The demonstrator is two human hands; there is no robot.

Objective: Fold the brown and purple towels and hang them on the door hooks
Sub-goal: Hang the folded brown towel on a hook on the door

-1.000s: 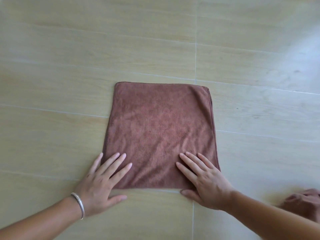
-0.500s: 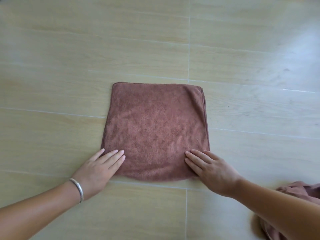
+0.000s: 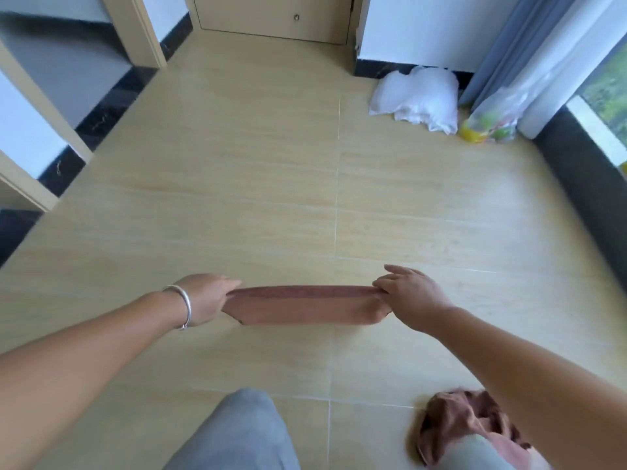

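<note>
The folded brown towel (image 3: 303,305) hangs as a soft, plush strip, its long axis running side to side between the two grips: the left hand (image 3: 207,298) pinches one end, the right hand (image 3: 409,296) the other. Half a second ago it lay flat and square on the tile floor (image 3: 271,184) under spread fingers; now it is lifted clear. Below the right grip, a crumpled brownish-mauve towel (image 3: 454,418) lies beside grey-clad knees.

white plastic bag (image 3: 419,98) by far wall | clear bag of fruit (image 3: 492,122) just right of it | grey-blue curtain (image 3: 529,45) | closed door (image 3: 274,15)
</note>
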